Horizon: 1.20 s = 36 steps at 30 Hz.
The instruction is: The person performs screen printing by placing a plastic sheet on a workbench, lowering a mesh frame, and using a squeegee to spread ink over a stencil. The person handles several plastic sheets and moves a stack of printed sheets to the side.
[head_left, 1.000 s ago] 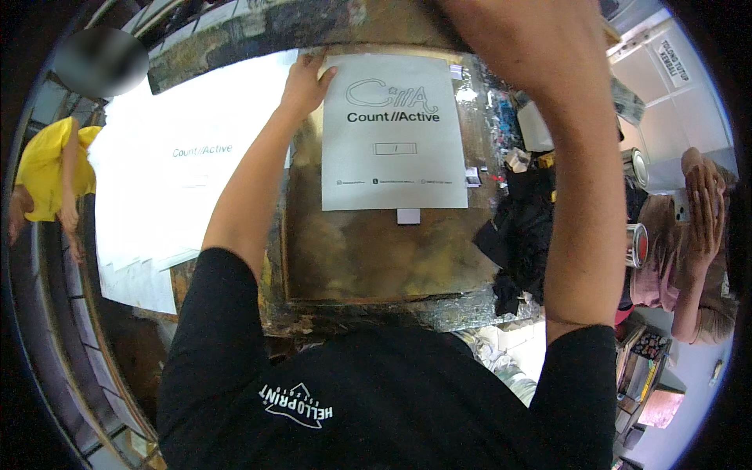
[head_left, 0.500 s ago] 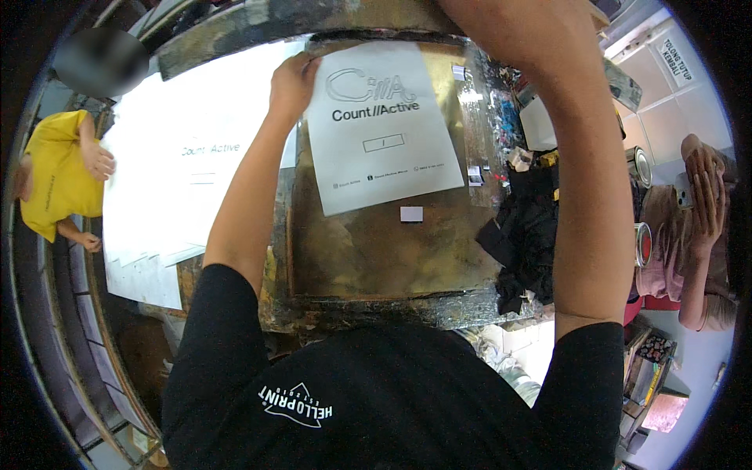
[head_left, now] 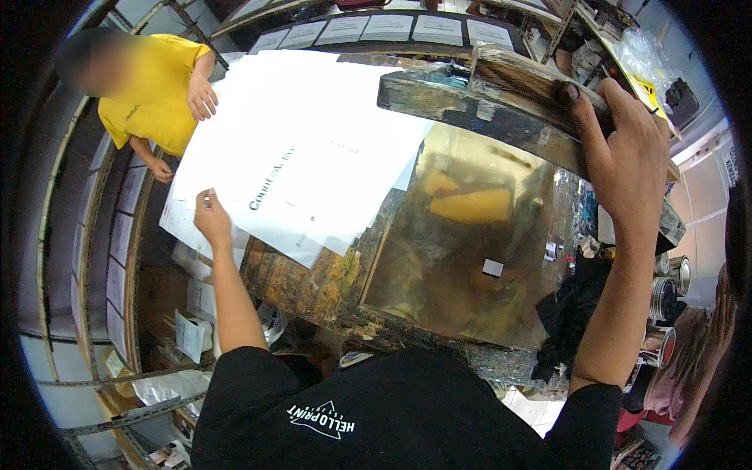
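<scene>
White printed sheet [head_left: 301, 168] lies on top of a stack of similar sheets, left of the glossy, ink-stained brass-coloured print bed [head_left: 462, 251]. My left hand [head_left: 210, 219] has its fingers pinched shut on the near edge of that sheet, thumb over and fingers under as far as I can tell. My right hand [head_left: 623, 145] is wrapped shut around the raised, ink-crusted wooden screen frame [head_left: 501, 102], holding it tilted up and clear of the bed.

A person in a yellow shirt [head_left: 157, 98] stands at the far left with 1 hand resting on the edge of the stack.

Risks, as I judge them: the frame looks heavy and is held by 1 hand only, so a slackening grip could drop it onto the bed. The sheet is held at 1 edge, so a quick pull could crease it, or drag its face across the stained bench edge [head_left: 309, 282] and smear it. The small white tab [head_left: 493, 268] on the bed could shift if brushed.

Containers: 3 round tins [head_left: 666, 309] stand at the right, just beyond a black rag [head_left: 572, 313]; their contents are not visible from here. Rack shelves at the left [head_left: 125, 235] each hold flat printed sheets; the shelf along the top holds a row of more sheets [head_left: 392, 27].
</scene>
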Available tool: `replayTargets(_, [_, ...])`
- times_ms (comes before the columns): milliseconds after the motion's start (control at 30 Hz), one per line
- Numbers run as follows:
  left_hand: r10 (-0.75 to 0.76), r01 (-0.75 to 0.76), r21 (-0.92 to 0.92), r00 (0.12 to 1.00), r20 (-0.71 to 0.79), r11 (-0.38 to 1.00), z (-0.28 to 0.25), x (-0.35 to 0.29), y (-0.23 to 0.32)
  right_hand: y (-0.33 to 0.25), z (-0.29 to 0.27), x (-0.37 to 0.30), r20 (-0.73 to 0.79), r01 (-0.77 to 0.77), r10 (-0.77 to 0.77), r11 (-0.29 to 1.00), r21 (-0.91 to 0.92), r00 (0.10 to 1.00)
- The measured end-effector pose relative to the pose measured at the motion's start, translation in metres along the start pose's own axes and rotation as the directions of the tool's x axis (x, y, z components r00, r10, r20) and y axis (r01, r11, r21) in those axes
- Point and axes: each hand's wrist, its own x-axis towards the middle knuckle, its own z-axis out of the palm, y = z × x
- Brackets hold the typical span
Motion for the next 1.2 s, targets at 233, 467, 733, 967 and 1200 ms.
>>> replayTargets(233, [0.482,-0.451,-0.189,0.728,0.488,0.872,0.045,-0.024,0.097,-0.002,-0.001,0.000,0.041,-0.009,0.009,1.000,0.004,0.999])
replayTargets(467, [0.584,-0.786,-0.206,0.230,0.778,0.583,0.098,-0.098,0.148,-0.001,-0.004,0.004,0.045,0.017,-0.018,0.999,0.032,0.999])
replayTargets(733, [0.444,-0.028,-0.458,0.304,0.843,0.889,0.089,-0.063,0.192,-0.002,-0.005,0.005,0.049,-0.001,0.000,1.000,0.019,0.999])
replayTargets(967, [0.769,-0.592,-0.629,-0.024,0.639,0.504,0.129,-0.219,0.315,0.004,-0.002,0.009,0.033,0.035,-0.036,0.999,0.031,0.999])
replayTargets(1200, [0.909,-0.748,-0.616,-0.040,0.415,0.248,0.167,-0.320,0.394,-0.012,-0.024,0.006,0.178,-0.043,0.031,0.997,0.064,0.984])
